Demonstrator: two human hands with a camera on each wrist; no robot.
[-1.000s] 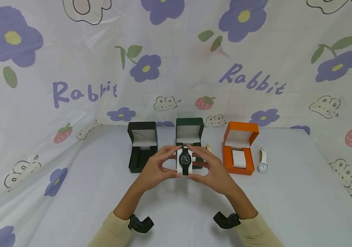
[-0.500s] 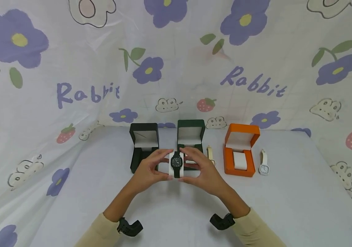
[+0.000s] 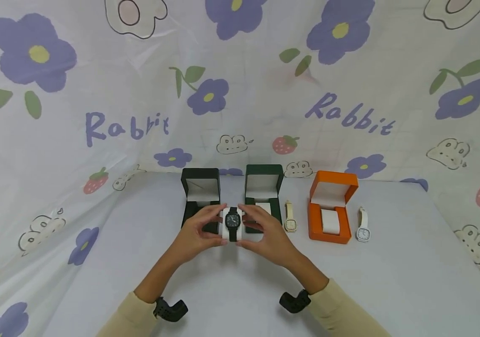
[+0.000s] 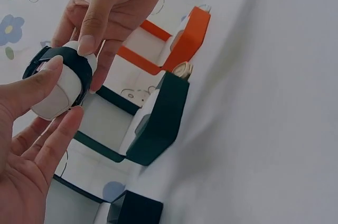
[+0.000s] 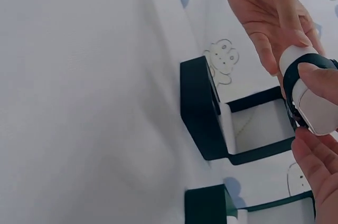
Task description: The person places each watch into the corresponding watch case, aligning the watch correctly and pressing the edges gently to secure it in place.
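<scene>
A black wristwatch (image 3: 232, 221) is wrapped round a white watch cushion (image 4: 58, 94), held up above the table in front of the open boxes. My left hand (image 3: 195, 236) pinches the cushion from the left, thumb at the near end and fingers at the far end. From the other side my right hand (image 3: 267, 234) grips it the same way. Behind the left hand stands the open black watch box (image 3: 200, 180), with no cushion seen in its base. The open green watch box (image 3: 263, 175) is behind the right hand, a white cushion showing in it.
An open orange watch box (image 3: 333, 206) with a white cushion stands farther right. A gold watch (image 3: 290, 217) lies between the green and orange boxes, and a white-strapped watch (image 3: 364, 225) right of the orange one. A patterned cloth (image 3: 240, 93) hangs behind the table.
Both hands have carried the watch on its cushion leftwards, from before the green box to between the green and black boxes. The gold watch has come into fuller view.
</scene>
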